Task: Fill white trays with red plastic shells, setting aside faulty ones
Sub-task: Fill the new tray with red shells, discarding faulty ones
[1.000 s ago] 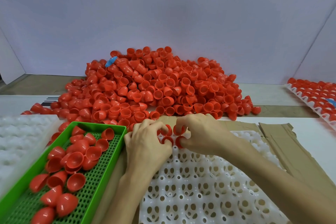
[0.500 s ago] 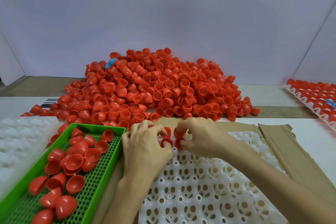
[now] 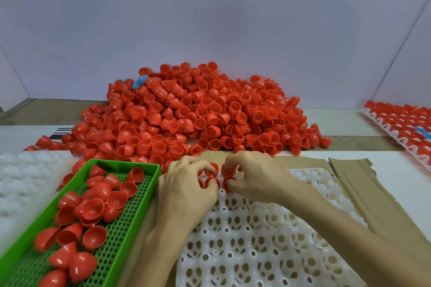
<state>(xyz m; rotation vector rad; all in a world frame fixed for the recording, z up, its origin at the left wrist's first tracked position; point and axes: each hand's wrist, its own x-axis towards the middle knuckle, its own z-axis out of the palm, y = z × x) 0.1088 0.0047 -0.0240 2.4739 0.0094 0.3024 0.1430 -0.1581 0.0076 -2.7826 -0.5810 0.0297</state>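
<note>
I have both hands at the tray's point(image 3: 256, 242) far edge. My left hand point(image 3: 186, 185) and right hand point(image 3: 255, 176) almost touch, each with fingers curled tight and pinching the shells point(image 3: 211, 181) seated in the first sockets there. The pile point(image 3: 198, 119) lies just beyond my fingers, and the green bin point(image 3: 137, 214) with more red pieces sits against the tray's left side.
</note>
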